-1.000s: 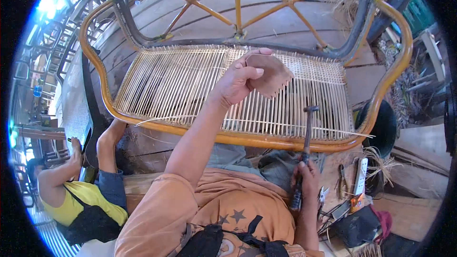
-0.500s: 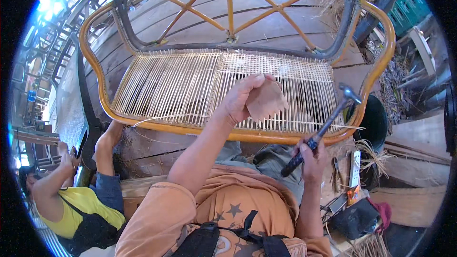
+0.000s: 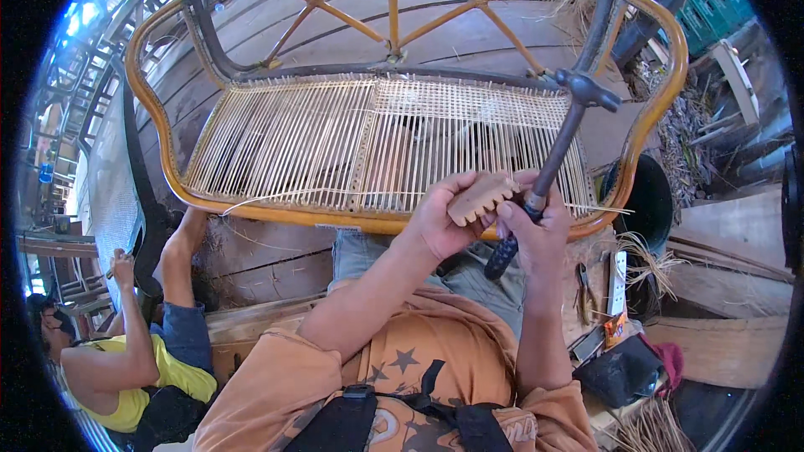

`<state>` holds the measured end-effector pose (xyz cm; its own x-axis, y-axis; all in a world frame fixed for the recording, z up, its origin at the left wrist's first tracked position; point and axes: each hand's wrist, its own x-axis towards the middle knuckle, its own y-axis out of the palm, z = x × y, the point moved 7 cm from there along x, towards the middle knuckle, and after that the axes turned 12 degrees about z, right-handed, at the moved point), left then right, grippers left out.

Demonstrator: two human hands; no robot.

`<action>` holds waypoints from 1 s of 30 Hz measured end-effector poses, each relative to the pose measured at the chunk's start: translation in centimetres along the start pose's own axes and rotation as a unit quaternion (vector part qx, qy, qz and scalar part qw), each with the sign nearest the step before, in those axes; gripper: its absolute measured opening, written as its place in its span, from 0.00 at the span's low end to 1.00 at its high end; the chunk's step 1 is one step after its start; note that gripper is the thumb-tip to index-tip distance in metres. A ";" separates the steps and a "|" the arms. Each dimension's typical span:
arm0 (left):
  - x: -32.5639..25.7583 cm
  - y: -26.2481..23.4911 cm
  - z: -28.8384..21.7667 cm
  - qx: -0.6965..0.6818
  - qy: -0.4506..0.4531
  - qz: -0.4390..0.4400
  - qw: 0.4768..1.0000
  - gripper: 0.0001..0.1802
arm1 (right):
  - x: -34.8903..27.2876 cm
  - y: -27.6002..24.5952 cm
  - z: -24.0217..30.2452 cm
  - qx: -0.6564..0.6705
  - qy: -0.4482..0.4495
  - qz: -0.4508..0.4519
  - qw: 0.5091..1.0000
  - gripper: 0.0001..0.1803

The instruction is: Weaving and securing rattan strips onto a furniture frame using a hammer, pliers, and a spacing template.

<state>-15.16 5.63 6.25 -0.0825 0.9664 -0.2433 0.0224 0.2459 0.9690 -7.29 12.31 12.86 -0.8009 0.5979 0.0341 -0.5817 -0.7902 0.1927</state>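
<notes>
My left hand (image 3: 441,216) is closed on a flat wooden piece with a toothed edge (image 3: 483,199), held over the front rail of a rattan bench (image 3: 318,219). Close beside it, my right hand (image 3: 543,233) grips a hammer (image 3: 559,151) by its dark handle, the head pointing up and away. The fingers of both hands meet around the toothed piece; whether the right ones press on it I cannot tell. Beyond them lies the bench seat, strung with pale cane strands (image 3: 285,138). Its far right part has a tight cross-weave (image 3: 469,100).
To the right lie pliers (image 3: 584,293), a white power strip (image 3: 618,289), a dark bag (image 3: 621,372) and loose fibre strips (image 3: 649,264). A dark bucket (image 3: 651,209) stands by the bench's right end. At the left sits a person in yellow (image 3: 180,377).
My left hand has come nearer and turned the toothed piece, its teeth now toward the right. My right hand has risen to meet it, bringing the hammer more upright. The other person's arm has moved.
</notes>
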 end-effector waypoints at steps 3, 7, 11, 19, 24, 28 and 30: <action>-0.5 0.3 0.1 -0.004 -0.008 -0.013 1.000 0.19 | 0.1 -0.1 -0.3 0.033 0.010 0.011 0.999 0.16; -0.8 0.3 0.1 -0.028 -0.034 0.014 0.999 0.17 | 0.0 0.4 -0.1 0.048 0.000 0.020 0.999 0.13; -0.8 0.3 -0.2 0.002 -0.028 -0.019 0.999 0.18 | -0.1 0.7 -0.3 0.064 -0.006 0.012 0.998 0.13; -0.7 3.7 -2.1 -0.044 0.081 0.110 0.990 0.19 | -0.9 0.8 -1.0 0.029 -0.001 0.004 1.000 0.14; -0.9 5.3 -2.8 -0.021 0.095 0.190 0.977 0.24 | -1.9 1.0 -0.8 -0.066 -0.006 -0.016 0.998 0.15; -1.0 5.7 -4.9 0.004 0.126 0.232 0.965 0.21 | -4.3 0.4 -0.2 -0.105 0.042 -0.020 0.993 0.12; -1.1 5.9 -6.2 0.012 0.136 0.261 0.956 0.22 | -6.2 -0.4 -0.2 -0.160 0.072 0.015 0.984 0.11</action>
<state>-21.10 5.58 12.45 -0.3093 0.9037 0.2961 0.1536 -0.2598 0.9534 -2.13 8.91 12.35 -0.8171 0.5659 -0.1096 -0.5532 -0.8233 -0.1266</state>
